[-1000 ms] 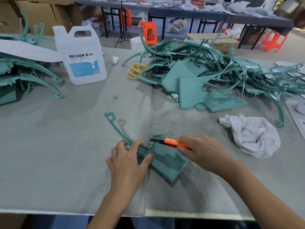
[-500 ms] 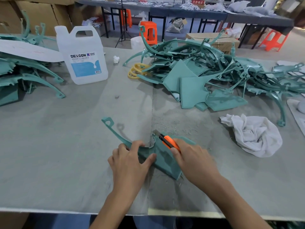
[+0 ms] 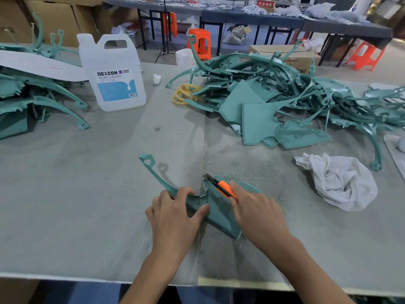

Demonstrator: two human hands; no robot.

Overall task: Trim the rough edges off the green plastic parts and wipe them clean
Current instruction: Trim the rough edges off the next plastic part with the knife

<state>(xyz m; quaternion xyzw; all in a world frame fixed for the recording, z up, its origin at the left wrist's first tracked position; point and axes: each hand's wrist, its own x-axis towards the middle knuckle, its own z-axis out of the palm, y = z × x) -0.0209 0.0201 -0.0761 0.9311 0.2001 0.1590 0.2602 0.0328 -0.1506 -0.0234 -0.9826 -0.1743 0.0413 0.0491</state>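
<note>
The bench [image 3: 65, 205] carries a big tangled heap of green parts [image 3: 274, 99] well beyond the right hand's fingers. A smaller stack [image 3: 32, 99] lies far out past the left hand's fingers. Which pile is finished cannot be told, but the size of the heap suggests most of the work is left. The white rag [image 3: 341, 183] lies crumpled, well out to the right of the right fingers, with the cleaner jug [image 3: 111, 73] far beyond the left ones. Neither is in hand, so this piece does not look wiped yet.

The green part [image 3: 219, 211] being worked lies flat between the two hands. The left hand [image 3: 175, 213] has its fingers curled over the part's thin arm and its thumb pressed on the flat panel. The right hand [image 3: 256, 211] has its fingers closed round the orange knife [image 3: 223, 186], whose blade reaches just past the part's far edge. Fine shavings [image 3: 236, 170] lie scattered just beyond the blade, so trimming is under way.

A second ago the knife lay nearly crosswise, its tip pointing at the left thumb. Now it points away from the person, and the right hand sits closer to the left. The part has barely shifted.
</note>
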